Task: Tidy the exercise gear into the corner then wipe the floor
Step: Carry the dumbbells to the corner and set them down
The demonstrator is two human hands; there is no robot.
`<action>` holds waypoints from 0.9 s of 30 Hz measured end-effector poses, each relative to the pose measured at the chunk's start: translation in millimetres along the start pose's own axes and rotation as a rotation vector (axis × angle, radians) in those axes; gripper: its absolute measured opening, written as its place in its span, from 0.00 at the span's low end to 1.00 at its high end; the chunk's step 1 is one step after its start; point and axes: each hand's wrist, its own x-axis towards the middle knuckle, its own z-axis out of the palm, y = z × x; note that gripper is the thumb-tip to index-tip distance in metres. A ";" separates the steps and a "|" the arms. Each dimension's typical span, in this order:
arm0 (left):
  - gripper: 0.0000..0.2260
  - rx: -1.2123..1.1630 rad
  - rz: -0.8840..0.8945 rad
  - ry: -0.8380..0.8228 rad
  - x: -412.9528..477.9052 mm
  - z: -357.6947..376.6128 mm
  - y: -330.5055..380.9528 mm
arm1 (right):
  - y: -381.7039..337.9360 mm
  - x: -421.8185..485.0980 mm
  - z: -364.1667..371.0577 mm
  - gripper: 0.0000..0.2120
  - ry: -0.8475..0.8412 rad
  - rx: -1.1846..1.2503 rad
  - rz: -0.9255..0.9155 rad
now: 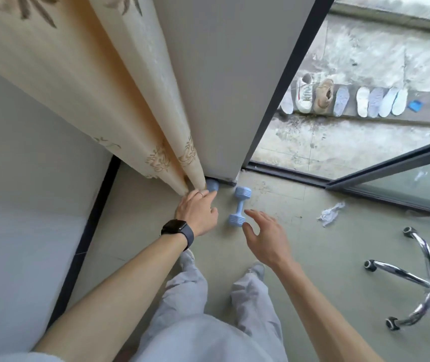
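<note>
Two light-blue dumbbells lie on the grey floor at the foot of the wall corner. Only one rounded head of the first dumbbell (pixel 212 185) shows, beside the curtain hem. My left hand (pixel 197 212), with a black watch on the wrist, covers the rest with fingers curled over it. The second dumbbell (pixel 240 206) lies free just to the right, pointing at the wall base. My right hand (pixel 266 239) hovers open with fingers spread, fingertips close to that dumbbell's near head, not touching it.
A beige curtain (pixel 120 100) hangs down to the corner. A crumpled tissue (pixel 330 212) lies on the floor to the right, and beyond it a chrome chair base (pixel 423 280). The sliding door track (pixel 287 176) leads to a balcony with shoes (pixel 305 94). A white surface (pixel 12 257) is at left.
</note>
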 end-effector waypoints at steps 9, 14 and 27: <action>0.23 0.033 -0.144 -0.011 38.2 84.5 -17.7 | 77.0 60.1 43.6 0.20 -0.050 -0.116 -0.049; 0.22 0.046 -0.148 -0.063 92.1 160.3 -52.6 | 126.1 123.3 102.9 0.21 -0.090 -0.185 -0.022; 0.29 0.228 -0.052 -0.200 287.5 417.1 -189.1 | 303.0 313.0 346.4 0.28 -0.183 -0.103 0.330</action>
